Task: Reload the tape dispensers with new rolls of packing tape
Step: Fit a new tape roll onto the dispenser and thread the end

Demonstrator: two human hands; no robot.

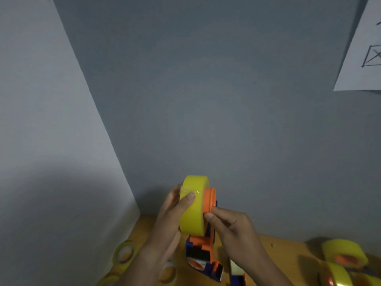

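We see two hands raised above a wooden surface [278, 250], working on one tape dispenser [203, 250] between them. Our left hand [175, 215] curls around one full yellow roll of packing tape [193, 205], thumb laid across its outer face, grasping it. The roll sits against the dispenser's orange hub [209, 200], held up in front of the grey wall [206, 100]. Our right hand [228, 223] pinches the edge of that orange hub with thumb and fingertips, so it is grasping the dispenser. The dispenser's orange and blue frame hangs down below the roll toward the surface.

On the surface at the left we count about three thin, nearly spent tape rings [124, 252], one partly hidden behind the left wrist. At the right lie at least two further yellow rolls [343, 253] on orange hubs; the bottom edge cuts them off, so we cannot count them surely. One sheet of paper [362, 58] with pen marks hangs at the upper right.
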